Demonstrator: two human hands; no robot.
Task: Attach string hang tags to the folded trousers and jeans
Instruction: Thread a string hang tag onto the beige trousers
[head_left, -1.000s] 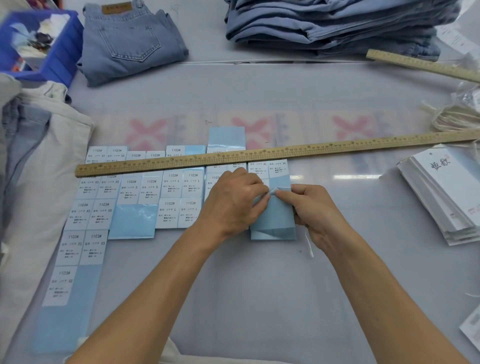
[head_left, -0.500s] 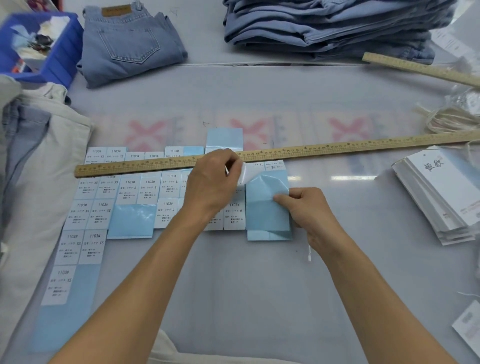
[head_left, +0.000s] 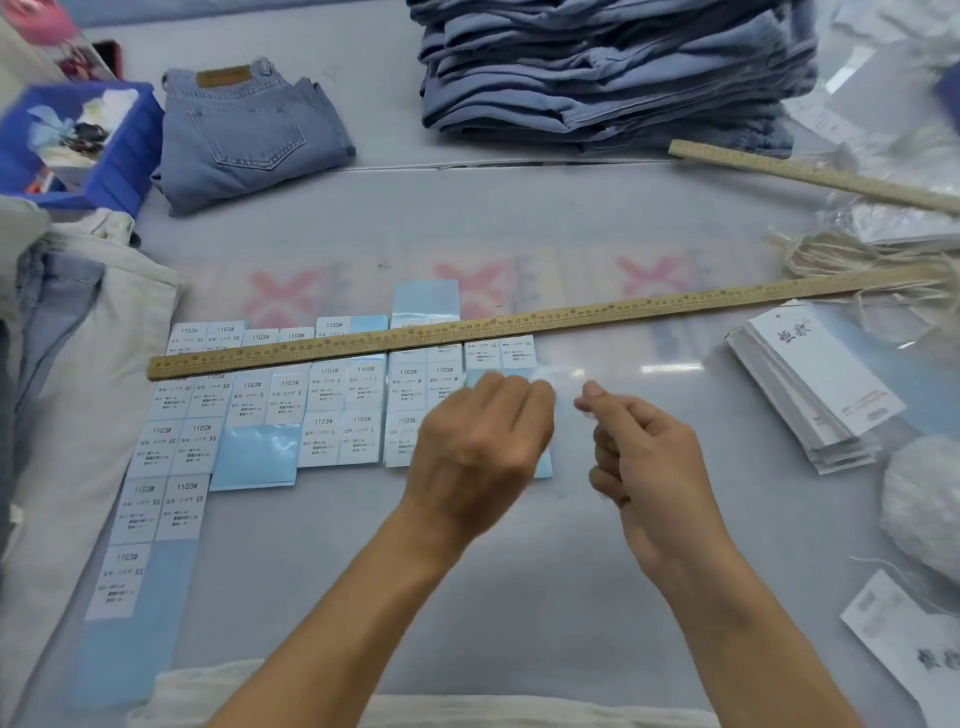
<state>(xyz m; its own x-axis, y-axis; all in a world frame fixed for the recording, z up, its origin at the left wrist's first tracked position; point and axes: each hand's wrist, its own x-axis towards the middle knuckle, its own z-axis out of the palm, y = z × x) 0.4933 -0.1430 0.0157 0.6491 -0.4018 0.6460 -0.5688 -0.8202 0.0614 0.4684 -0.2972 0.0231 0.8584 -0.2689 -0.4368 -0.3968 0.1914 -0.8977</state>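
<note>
The white size stickers (head_left: 327, 410) on the pale blue backing sheets at nine o'clock each read "1103#" on top. Size letters follow: "XS" on the left columns, "S" next, then "L". The smaller print below is illegible. The long wooden ruler (head_left: 519, 322) carries number marks too small to read. Dark brush characters top the hang tag stack (head_left: 815, 374) at three o'clock, unreadable.
</note>
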